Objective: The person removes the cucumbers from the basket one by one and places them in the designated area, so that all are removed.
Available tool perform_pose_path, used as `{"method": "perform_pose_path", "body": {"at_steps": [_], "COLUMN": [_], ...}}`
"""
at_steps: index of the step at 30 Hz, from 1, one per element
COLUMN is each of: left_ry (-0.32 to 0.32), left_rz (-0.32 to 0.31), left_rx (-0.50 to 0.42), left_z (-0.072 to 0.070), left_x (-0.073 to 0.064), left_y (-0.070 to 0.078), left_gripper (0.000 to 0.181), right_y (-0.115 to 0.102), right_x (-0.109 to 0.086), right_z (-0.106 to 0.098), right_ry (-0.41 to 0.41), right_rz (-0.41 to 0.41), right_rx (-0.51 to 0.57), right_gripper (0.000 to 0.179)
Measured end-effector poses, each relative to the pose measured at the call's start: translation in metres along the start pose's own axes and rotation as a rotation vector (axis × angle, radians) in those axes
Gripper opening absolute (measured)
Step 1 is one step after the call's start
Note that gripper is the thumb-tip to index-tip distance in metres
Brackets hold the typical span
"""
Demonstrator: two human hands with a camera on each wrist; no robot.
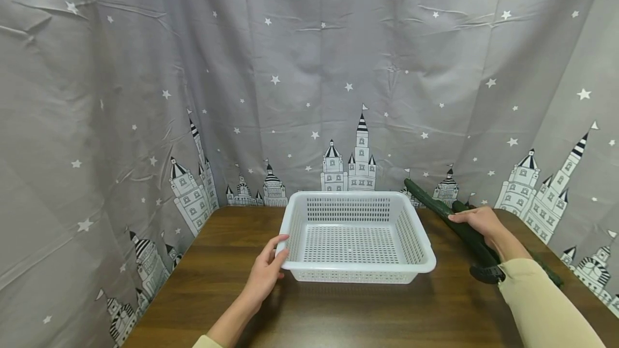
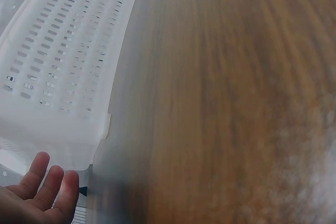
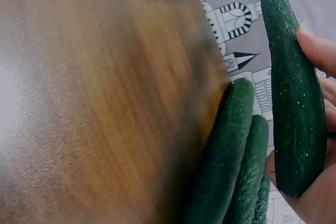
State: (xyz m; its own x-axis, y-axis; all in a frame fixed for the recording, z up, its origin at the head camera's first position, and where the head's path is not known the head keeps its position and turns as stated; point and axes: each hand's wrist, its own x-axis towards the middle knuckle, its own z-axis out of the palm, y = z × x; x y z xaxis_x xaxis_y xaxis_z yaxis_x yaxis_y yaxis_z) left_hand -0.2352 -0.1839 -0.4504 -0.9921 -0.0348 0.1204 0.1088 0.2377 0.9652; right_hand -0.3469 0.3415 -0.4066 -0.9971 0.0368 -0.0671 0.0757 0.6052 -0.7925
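A white perforated plastic basket (image 1: 350, 274) stands on the wooden table in the head view, with nothing inside it. My left hand (image 1: 267, 265) grips its left rim, thumb and index finger at the edge. In the left wrist view the other fingers (image 2: 51, 190) curve by the basket's outer end. To the right of the basket, my right hand (image 1: 483, 223) holds a dark green cucumber (image 3: 296, 93) between thumb and fingers, raised above the table. Several more cucumbers (image 3: 220, 166) lie close together beneath and beside that hand, partly hidden by the arm in the head view.
The brown wooden table (image 1: 203, 283) extends in front of and left of the basket. A grey curtain (image 1: 290, 69) printed with stars and castles hangs right behind the table and along both sides. A dark strap (image 1: 486, 274) is on the right wrist.
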Motion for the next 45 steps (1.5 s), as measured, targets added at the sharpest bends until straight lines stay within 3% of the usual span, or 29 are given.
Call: {"method": "perform_pose_path", "body": {"at_steps": [6, 17, 26, 34, 45], "left_ry": [-0.003, -0.002, -0.004, -0.002, 0.007], "left_rz": [-0.002, 0.005, 0.006, 0.011, 0.011], "left_rx": [0.011, 0.007, -0.001, -0.003, 0.005], "left_z": [0.000, -0.001, -0.002, -0.001, 0.001], "left_x": [0.001, -0.001, -0.003, -0.001, 0.003], "left_y": [-0.001, 0.001, 0.002, 0.002, -0.003], "left_gripper": [0.038, 0.038, 0.039, 0.040, 0.040], "right_y": [0.010, 0.015, 0.016, 0.011, 0.014], "right_x": [-0.001, -0.005, -0.007, -0.012, -0.014], "right_z": [0.003, 0.014, 0.026, 0.033, 0.044], "right_ry": [0.022, 0.067, 0.146, 0.159, 0.136], "right_rz": [0.064, 0.111, 0.093, 0.090, 0.115], "right_rx": [0.004, -0.031, -0.167, -0.331, -0.366], "right_gripper": [0.069, 0.063, 0.041, 0.037, 0.036]}}
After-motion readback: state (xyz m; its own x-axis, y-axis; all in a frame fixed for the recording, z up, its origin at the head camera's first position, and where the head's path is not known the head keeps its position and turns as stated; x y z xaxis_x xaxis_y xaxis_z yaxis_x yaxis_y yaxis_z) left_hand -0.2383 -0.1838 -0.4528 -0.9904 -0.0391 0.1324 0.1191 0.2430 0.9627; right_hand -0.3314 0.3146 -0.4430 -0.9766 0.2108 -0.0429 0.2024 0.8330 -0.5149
